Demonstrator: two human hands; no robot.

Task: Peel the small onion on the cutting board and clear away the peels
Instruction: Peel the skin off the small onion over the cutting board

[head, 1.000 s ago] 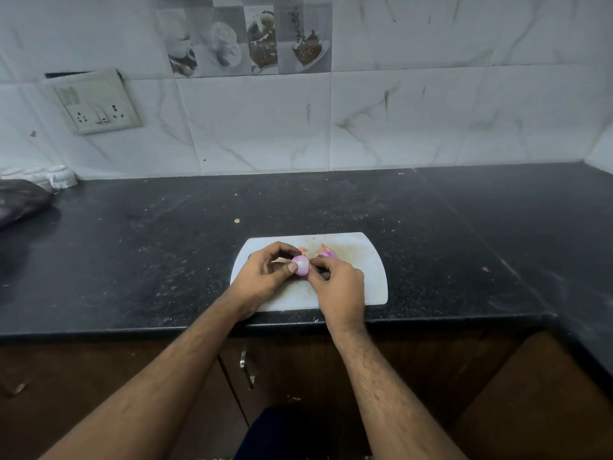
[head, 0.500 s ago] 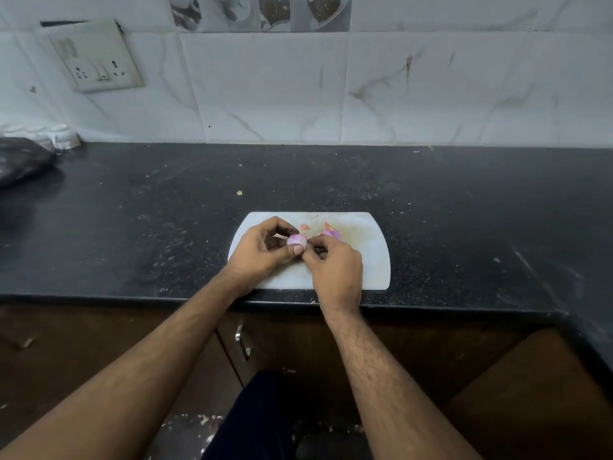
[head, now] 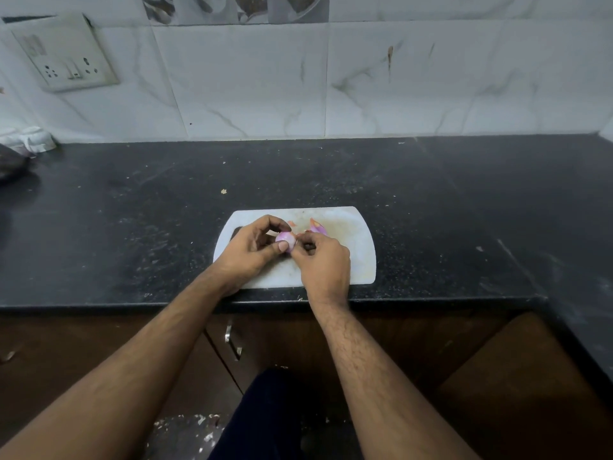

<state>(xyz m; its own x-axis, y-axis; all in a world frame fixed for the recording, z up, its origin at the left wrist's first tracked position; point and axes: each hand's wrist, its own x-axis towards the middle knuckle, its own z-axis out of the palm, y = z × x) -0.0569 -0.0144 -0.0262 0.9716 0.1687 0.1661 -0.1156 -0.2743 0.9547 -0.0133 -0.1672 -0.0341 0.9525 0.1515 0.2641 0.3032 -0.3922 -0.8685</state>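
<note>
Black speckled countertop [head: 132, 227] runs full width, dusty, white marble-look wall tiles [head: 252, 81] behind it, brown cabinets below. Far left edge: dark lumpy thing [head: 10, 164], can't tell what it is, with a small white object [head: 31, 141] just behind it against the wall. Left on the wall: tilted switch and socket plate [head: 63, 54]. Small tan crumb [head: 224, 191] on the counter, far side of the board, apart from it. White cutting board [head: 358, 260] sits at the near counter edge, centre, stained in the middle. Left hand [head: 252, 249] over the board's left part, fingers curled, thumb and fingertips closed on the small onion [head: 286, 240]. Onion is pale pink-purple, looks mostly peeled, held just above the board between the two hands; can't tell if it touches the board. Right hand [head: 323, 260] just right of it, fingers bunched narrow, fingertips pinching at the onion's right side; what exactly is pinched is hidden. Onion peels [head: 317, 227] lie on the board just beyond the right hand, purple and orange scraps, one small orange bit [head: 292, 223] a little further left. Right part of the board bare. Metal cabinet handle [head: 232, 340] below the counter edge, between the forearms. Dark trouser leg [head: 265, 416] at bottom centre, pale scraps [head: 199, 423] on the floor left of it.
</note>
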